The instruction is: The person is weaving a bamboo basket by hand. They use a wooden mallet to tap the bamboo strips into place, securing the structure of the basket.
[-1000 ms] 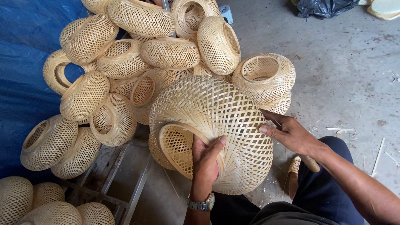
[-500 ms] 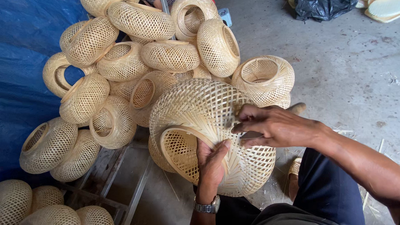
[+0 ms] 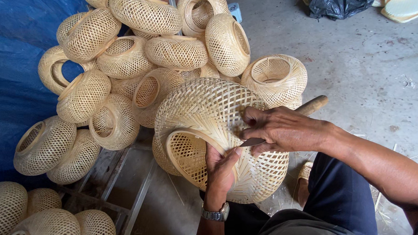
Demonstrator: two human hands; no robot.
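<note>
Bamboo strips, pale and woven in an open lattice, make up the large round basket (image 3: 219, 135) resting on the person's lap, and everything else is placed from it. The left hand (image 3: 221, 165) clasps its lower side, thumb pressed on the weave just beside the round rim opening, a metal wristwatch (image 3: 215, 213) below. The right hand (image 3: 279, 128) lies on the basket's right flank, fingers clenched around a knife with a wooden handle (image 3: 312, 105) pointing up and away to the right, the blade tip touching the strips. Behind and to the left of the basket, a heap of smaller woven shades (image 3: 146, 55) leans against a blue tarpaulin (image 3: 12, 55). Far beyond it, at the upper right, a crumpled black plastic bag (image 3: 339, 1) sits on the concrete floor (image 3: 369, 70) beside pale flat pieces. No labels or signs show. Compared with a second ago, the right hand has moved from the basket's right edge onto its woven face, and the knife handle has come into view.
</note>
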